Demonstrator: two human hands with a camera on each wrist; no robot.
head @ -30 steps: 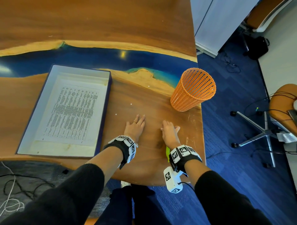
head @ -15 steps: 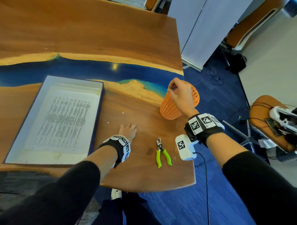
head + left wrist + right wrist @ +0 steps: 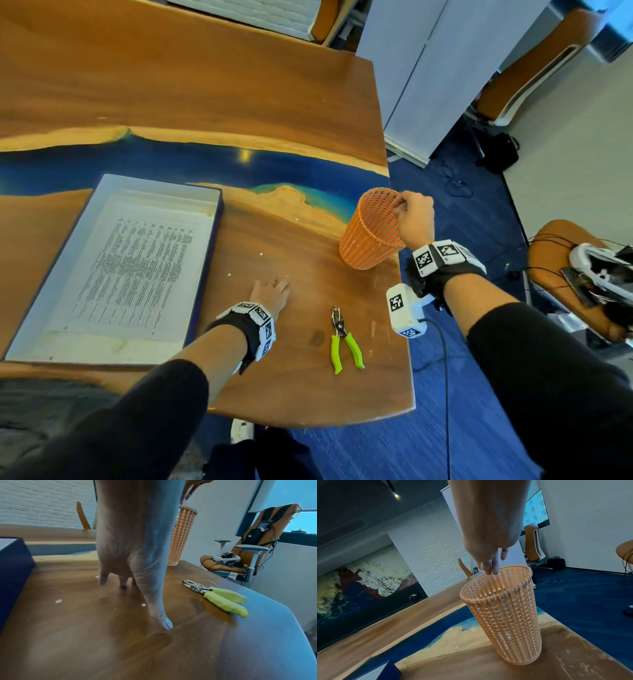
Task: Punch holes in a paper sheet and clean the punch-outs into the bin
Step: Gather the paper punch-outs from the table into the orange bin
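Wood and blue resin make up the surface (image 3: 191,89), with its right edge dropping to carpet close beside the bin. At far left a shallow tray (image 3: 41,284) holds the printed paper sheet (image 3: 137,267), long axis running away from the person. Loose punch-outs (image 3: 229,274) lie between the tray and the left hand (image 3: 270,291), just beyond its fingers (image 3: 102,580), which are spread straight with their tips on the wood and hold nothing. The left hand is plainly the nearer one for gathering them. The punch (image 3: 342,339) lies right of that hand, handles toward the person. Farther right, the right hand (image 3: 412,219) hangs over the bin (image 3: 371,236) rim, fingers (image 3: 489,566) drooping loosely; anything between them is too small to tell. Sweeping room is wide leftward, tight rightward.
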